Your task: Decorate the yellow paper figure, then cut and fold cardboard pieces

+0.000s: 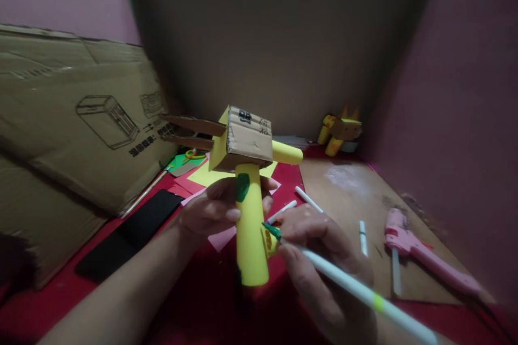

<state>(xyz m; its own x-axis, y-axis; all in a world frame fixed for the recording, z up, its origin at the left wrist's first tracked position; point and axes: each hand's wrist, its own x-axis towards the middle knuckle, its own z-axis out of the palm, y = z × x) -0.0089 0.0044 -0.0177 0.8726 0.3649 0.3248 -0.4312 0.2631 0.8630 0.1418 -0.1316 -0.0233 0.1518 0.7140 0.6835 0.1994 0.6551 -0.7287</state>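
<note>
My left hand point(216, 207) is wrapped round a cardboard animal figure point(249, 140), fingers behind its yellow paper tube point(253, 242). The figure has a brown box part with printed marks, two long pointed cardboard pieces sticking out left, and another yellow tube to the right. One dark green patch point(243, 187) is coloured near the top of the front tube. In my right hand point(324, 259) is a white marker point(348, 277) with a green tip, pinched like a pen. Its tip is at the tube's right edge; whether it touches I cannot tell.
A pink glue gun point(421, 253) lies on a brown board point(335, 188) at right. A similar finished-looking figure point(342, 129) stands at the back. A black phone point(129, 237), coloured paper point(198, 175) and a large cardboard sheet point(81, 118) are at left.
</note>
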